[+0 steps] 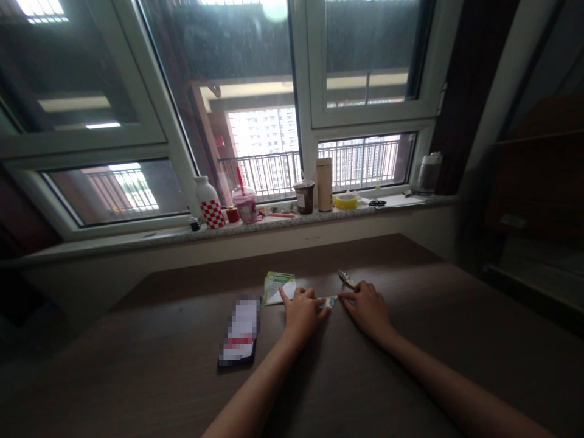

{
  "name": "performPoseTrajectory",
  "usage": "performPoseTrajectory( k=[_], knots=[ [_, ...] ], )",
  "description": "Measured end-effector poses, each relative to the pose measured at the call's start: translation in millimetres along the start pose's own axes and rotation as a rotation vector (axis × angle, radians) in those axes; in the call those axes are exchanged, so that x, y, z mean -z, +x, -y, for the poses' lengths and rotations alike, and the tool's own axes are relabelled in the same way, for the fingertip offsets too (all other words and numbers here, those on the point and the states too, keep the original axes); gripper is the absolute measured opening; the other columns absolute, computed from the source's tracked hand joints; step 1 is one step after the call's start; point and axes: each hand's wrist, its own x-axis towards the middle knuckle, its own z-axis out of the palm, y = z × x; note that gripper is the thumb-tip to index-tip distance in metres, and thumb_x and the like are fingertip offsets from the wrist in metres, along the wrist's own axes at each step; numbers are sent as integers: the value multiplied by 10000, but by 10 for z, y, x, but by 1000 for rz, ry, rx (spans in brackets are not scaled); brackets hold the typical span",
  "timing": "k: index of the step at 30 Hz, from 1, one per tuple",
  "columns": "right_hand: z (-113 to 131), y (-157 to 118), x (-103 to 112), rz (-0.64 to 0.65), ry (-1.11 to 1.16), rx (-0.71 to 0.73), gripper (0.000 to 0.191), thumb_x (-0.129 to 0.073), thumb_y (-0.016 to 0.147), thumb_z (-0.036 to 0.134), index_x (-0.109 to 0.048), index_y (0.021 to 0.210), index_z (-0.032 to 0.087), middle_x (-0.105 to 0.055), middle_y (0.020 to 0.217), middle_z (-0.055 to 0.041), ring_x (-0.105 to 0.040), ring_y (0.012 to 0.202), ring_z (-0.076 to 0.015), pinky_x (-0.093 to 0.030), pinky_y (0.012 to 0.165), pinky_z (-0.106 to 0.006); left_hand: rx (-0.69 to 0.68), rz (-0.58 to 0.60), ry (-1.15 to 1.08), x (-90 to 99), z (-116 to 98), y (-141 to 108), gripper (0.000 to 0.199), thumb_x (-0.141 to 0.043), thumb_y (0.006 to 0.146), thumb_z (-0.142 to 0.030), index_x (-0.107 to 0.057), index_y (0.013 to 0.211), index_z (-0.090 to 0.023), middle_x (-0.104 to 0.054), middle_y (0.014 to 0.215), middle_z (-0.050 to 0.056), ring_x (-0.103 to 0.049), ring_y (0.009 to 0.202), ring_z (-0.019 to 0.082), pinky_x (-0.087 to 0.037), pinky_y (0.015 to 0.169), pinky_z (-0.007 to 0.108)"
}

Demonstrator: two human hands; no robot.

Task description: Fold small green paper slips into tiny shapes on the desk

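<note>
Your left hand (303, 313) pinches the small printed piece (330, 302), perhaps steadying it; your right hand (368, 309) meets its two o'clock tip, grip impossible to tell.

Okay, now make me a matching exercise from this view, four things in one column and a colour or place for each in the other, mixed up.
Things:
1. phone
2. roll of tape
3. tall flask
4. green-and-white paper

Colours and places:
A. tan, standing upright on the windowsill
B. on the table, reached by the fingers of the left hand
C. yellow, at the window
D. on the table, off to the left of the left forearm

Right pairs: 1-D, 2-C, 3-A, 4-B
</note>
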Motion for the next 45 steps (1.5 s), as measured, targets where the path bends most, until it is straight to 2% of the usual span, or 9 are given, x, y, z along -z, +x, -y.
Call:
performPoseTrajectory(
  k=[4,9,14,22,27,36,45],
  knots=[
    [-53,30,-60,-27,58,0,220,-575,894,352,-750,1026,370,-579,1021,-88,-518,1016,-253,-412,840,-348,9,4,-10,-14,12,-6,239,-596,856,-507,-731,1025,-406,-676,1045,7,-506,1125,280,78,1043,778],
    [-146,98,-169,-72,239,19,238,-576,886,262,-754,1038,303,-578,1067,-88,-515,1054,-226,-419,922,-328,20,14,-29,-19,15,-6,252,-586,862,-506,-722,1049,-407,-668,1065,5,-499,1152,281,93,1045,773],
    [-83,70,-140,-17,237,144,203,-623,854,275,-766,965,366,-585,1128,-65,-490,1102,-236,-403,956,-351,23,15,-29,-25,17,-4,254,-581,863,-504,-724,1048,-405,-665,1052,9,-499,1149,284,83,1046,776],
    [-34,55,-68,-25,100,-17,215,-592,873,327,-765,997,356,-600,1052,-97,-525,1019,-258,-418,863,-345,20,-1,-46,-23,12,-4,242,-586,859,-507,-734,1017,-399,-665,1026,6,-514,1123,281,56,1033,797],
    [-27,55,-63,-25,83,-26,207,-602,864,353,-764,992,357,-600,1042,-91,-525,1020,-253,-410,849,-343,14,-10,-61,-34,14,-21,235,-586,868,-493,-726,1030,-397,-664,1010,1,-515,1110,262,46,1039,792],
    [49,116,-113,-73,56,-6,174,-636,832,371,-776,822,268,-590,1000,-89,-509,1020,-245,-406,829,-333,31,-8,-62,-45,6,-38,209,-556,904,-423,-727,1023,-411,-652,1005,2,-497,1104,248,74,1055,769],
    [53,121,-135,-20,94,-38,188,-653,799,428,-712,861,260,-579,1044,-72,-509,1068,-265,-390,860,-373,36,16,-57,-24,-9,-39,213,-551,905,-430,-724,1030,-420,-644,1017,5,-483,1112,257,80,1044,781]
  ],
)
